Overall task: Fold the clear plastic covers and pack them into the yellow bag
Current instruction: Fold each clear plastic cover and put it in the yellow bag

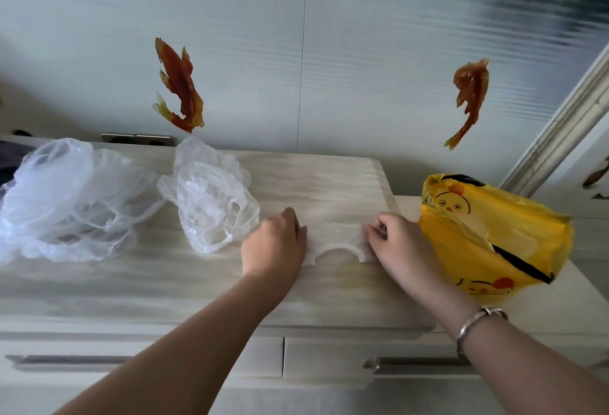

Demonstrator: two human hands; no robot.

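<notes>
While flat on dresser top, folded cover spans between both hands' fingers.

Both arms reach forward, well apart at the elbows and closing in toward the hands. Left hand lies palm down, fingers curled at the tips. Right hand pinches with thumb and fingers, wrist braceleted.
</notes>
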